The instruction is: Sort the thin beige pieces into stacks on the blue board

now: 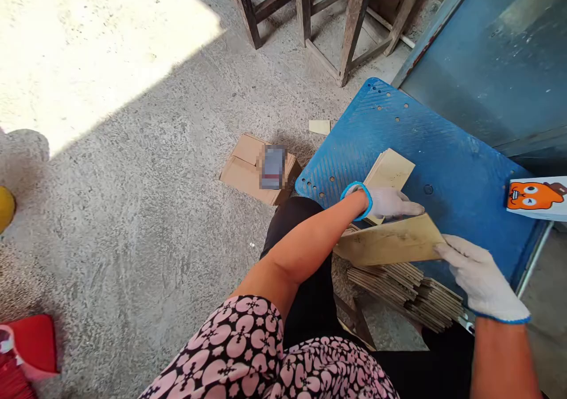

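A thin, pale wooden board (390, 242) is tilted over my lap. My right hand (481, 278), in a white knit glove, pinches its right end between thumb and fingers. At the board's far edge is my left hand (392, 203), gloved in white with a blue cuff. One of its fingers lies stretched out along that edge, while the rest are partly hidden. Below the board, a thick bundle of thin wooden slats (407, 292) rests by my legs. Beyond my left hand, a small stack of similar boards (390, 171) sits on the blue tabletop (447, 156).
On the floor stand a cardboard box (245, 171) with a blurred object on it and wooden stools (349, 38). A small wood piece (319, 126) lies nearby. A box with an orange cartoon face (535, 197) is at the table's right; a red dustpan (35, 343) is lower left.
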`<action>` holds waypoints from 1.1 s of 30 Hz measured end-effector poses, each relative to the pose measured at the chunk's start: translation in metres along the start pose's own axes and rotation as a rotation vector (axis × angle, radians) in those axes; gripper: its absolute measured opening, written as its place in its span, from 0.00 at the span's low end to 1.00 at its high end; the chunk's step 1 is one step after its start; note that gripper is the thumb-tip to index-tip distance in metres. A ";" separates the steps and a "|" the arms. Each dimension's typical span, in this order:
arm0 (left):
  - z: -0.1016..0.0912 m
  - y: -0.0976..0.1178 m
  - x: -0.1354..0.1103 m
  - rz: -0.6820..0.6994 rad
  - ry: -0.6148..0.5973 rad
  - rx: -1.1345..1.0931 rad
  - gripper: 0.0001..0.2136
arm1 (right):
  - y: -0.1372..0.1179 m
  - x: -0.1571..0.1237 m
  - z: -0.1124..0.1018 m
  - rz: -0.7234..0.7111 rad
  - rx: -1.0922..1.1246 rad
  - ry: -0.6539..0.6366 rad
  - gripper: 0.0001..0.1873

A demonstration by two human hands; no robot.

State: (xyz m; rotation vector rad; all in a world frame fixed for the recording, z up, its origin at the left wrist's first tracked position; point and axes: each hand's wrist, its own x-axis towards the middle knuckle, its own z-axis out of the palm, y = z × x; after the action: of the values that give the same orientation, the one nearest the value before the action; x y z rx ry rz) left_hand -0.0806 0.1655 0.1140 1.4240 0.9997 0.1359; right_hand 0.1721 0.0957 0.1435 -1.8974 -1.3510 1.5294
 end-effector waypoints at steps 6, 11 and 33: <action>0.003 -0.005 0.010 0.076 0.200 -0.126 0.17 | -0.024 0.050 -0.019 -0.063 0.137 0.214 0.17; 0.002 -0.010 0.034 -0.110 0.432 -0.119 0.20 | -0.028 0.089 0.022 -0.192 0.413 0.341 0.17; -0.019 -0.022 0.100 -0.542 0.528 -0.058 0.21 | 0.016 0.164 0.110 0.073 0.314 0.557 0.16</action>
State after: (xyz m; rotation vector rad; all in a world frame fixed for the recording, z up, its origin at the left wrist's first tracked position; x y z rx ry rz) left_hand -0.0424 0.2372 0.0495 1.0346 1.7690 0.1412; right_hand 0.0742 0.1932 0.0018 -1.9734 -0.7580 1.0431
